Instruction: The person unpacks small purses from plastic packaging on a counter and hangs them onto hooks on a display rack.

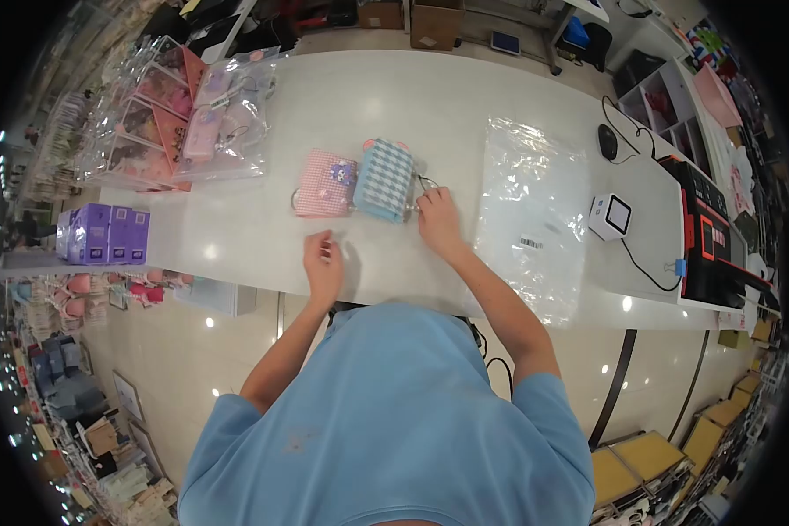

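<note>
On the white table [386, 83] two small pouches lie side by side. The pink checked pouch [323, 195] has a purple character and a small star-like patch on it. To its right is the blue-and-white houndstooth pouch [384, 180], with pink bits at its top edge. My right hand [438, 217] is at the blue pouch's right side, its fingers closed at a small dark loop or strap there; what they pinch is too small to make out. Just below the pink pouch, my left hand [323, 261] hovers with curled fingers, apart from both pouches.
A clear plastic bag [535, 219] with a barcode lies to the right. Beyond it are a white cube device [610, 216], a black mouse [607, 141] and a black-and-red machine [714, 232]. Plastic-wrapped pink items [228, 114] and purple boxes [103, 234] stand left.
</note>
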### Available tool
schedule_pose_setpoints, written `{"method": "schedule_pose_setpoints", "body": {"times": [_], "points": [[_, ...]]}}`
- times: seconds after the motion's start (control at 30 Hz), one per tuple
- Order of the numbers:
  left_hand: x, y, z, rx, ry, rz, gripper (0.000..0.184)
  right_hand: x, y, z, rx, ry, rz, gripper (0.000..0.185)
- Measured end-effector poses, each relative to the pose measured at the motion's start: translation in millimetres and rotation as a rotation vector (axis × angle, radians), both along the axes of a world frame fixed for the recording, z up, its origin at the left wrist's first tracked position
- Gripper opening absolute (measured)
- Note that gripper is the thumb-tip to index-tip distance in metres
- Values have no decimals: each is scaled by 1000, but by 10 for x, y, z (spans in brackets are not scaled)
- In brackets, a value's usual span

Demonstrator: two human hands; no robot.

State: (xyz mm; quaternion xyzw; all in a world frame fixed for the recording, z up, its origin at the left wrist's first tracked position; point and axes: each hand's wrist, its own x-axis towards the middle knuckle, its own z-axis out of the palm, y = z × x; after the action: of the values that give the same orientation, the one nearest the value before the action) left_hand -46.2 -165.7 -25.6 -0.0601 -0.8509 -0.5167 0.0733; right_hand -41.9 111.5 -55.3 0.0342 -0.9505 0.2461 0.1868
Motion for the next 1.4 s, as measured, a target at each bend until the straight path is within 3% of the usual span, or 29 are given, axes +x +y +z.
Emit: {"method": "schedule_pose_setpoints", "body": {"times": [0.13, 0.27, 0.33, 0.47, 0.53, 0.57, 0.63, 0.77, 0.87, 0.97, 1.03, 1.07, 1.13, 1.17, 1.37, 1.4], "points": [[-360, -286, 27, -35, 72, 247, 31, 2, 80, 318, 1, 32, 35, 17], [-474, -162, 236, -111, 203, 179, 31, -29, 164, 875, -19, 109, 23, 12], [-492, -3, 292, -231, 405, 84, 30, -84, 211, 1101, -104, 109, -40, 8], [-471, 285, 206, -198, 460, -194, 31, -97, 220, 1357, -314, 69, -118, 13], [-445, 473, 197, -171, 343, -484, 33, -38, 159, 1492, -488, -227, -184, 20], [-449, 544, 197, -169, 339, -484, 33, -21, 149, 1465, -486, -231, -185, 20], [-505, 657, 188, -503, 284, -514, 39, 4, 133, 1335, -639, -307, -212, 26], [-637, 753, 120, -702, 242, -523, 43, 58, 90, 1037, -683, -148, -262, 28], [-736, 787, 78, -918, 148, -509, 43, 98, 34, 960, -913, -114, -305, 33], [-878, 651, -40, -853, 166, -479, 41, 129, 8, 934, -926, -216, -295, 38], [-935, 629, 311, -585, 240, -372, 33, 126, -25, 933, -942, -190, -223, 43], [-956, 615, 542, -587, 240, -377, 33, 125, -38, 987, -945, -189, -228, 43], [-1005, 566, 932, -297, 21, -189, 31, 109, -56, 1182, -1139, -370, -220, 45], [-1044, 503, 953, -298, 23, -182, 31, 98, -69, 1229, -1138, -372, -213, 45], [-878, 305, 843, 249, -449, -290, 42, 105, -273, 1209, -1306, -409, -118, 48], [-796, 330, 974, 256, -510, -314, 52, 114, -295, 1191, -1324, -371, -122, 49]]}}
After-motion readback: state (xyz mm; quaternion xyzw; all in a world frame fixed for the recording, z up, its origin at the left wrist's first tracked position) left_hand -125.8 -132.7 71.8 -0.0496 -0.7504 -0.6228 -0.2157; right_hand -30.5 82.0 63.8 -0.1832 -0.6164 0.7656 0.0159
